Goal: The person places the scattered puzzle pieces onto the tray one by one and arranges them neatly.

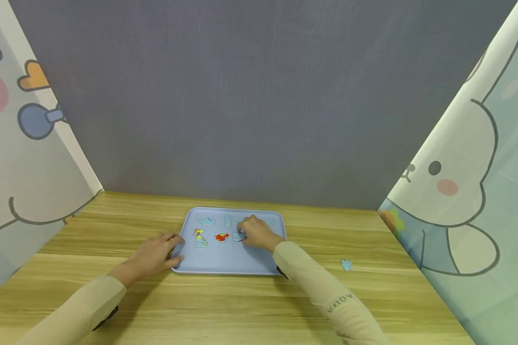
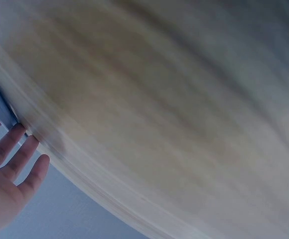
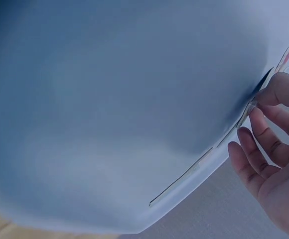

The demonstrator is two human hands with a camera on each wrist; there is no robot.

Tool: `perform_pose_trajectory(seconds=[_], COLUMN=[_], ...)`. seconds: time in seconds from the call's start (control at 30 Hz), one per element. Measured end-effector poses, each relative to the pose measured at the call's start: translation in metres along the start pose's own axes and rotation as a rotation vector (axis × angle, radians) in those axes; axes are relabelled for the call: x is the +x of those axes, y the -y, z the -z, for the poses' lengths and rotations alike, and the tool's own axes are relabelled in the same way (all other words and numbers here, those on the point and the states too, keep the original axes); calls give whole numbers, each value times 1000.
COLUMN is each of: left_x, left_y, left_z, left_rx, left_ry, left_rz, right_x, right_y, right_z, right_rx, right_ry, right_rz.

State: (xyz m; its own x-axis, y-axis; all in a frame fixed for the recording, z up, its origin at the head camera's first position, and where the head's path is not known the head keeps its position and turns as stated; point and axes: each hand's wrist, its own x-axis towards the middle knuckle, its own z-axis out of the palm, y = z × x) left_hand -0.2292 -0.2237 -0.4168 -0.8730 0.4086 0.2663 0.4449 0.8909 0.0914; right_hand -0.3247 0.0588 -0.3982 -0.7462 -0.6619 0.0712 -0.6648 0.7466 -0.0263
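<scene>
A light-blue tray (image 1: 230, 263) lies on the wooden table with several flat, irregular picture pieces in it, which look like puzzle pieces. My right hand (image 1: 259, 233) is over the tray's right half, thumb and forefinger pinching a small light-blue puzzle piece (image 1: 239, 236). In the right wrist view, that hand (image 3: 279, 154) shows the pinched piece nearly edge-on. Left of it lie a red piece (image 1: 221, 237) and a yellow-and-blue piece (image 1: 200, 238). My left hand (image 1: 154, 254) touches the tray's left rim, its fingers (image 2: 20, 158) fairly straight and slightly spread.
Along the tray's back lie pale-blue pieces (image 1: 206, 221) and a narrow upright strip (image 1: 228, 221). One loose blue piece (image 1: 347, 264) is on the table (image 1: 319, 311) right of the tray. A grey panel (image 1: 241, 96) stands behind, with cartoon-printed sheets (image 1: 453, 158) at both sides.
</scene>
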Motion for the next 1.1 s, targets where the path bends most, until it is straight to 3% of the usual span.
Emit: perform_pose_trajectory(seconds=[0.63, 1.1], left_x=[0, 0], left_y=[-1, 2], left_z=[2, -3], left_rx=[-2, 6], left_ry=[-8, -23], left_rz=[-6, -14], right_x=[6, -2], right_y=[4, 0], right_z=[-5, 0], right_rx=[3, 5], right_ry=[28, 23], right_rz=[-40, -38])
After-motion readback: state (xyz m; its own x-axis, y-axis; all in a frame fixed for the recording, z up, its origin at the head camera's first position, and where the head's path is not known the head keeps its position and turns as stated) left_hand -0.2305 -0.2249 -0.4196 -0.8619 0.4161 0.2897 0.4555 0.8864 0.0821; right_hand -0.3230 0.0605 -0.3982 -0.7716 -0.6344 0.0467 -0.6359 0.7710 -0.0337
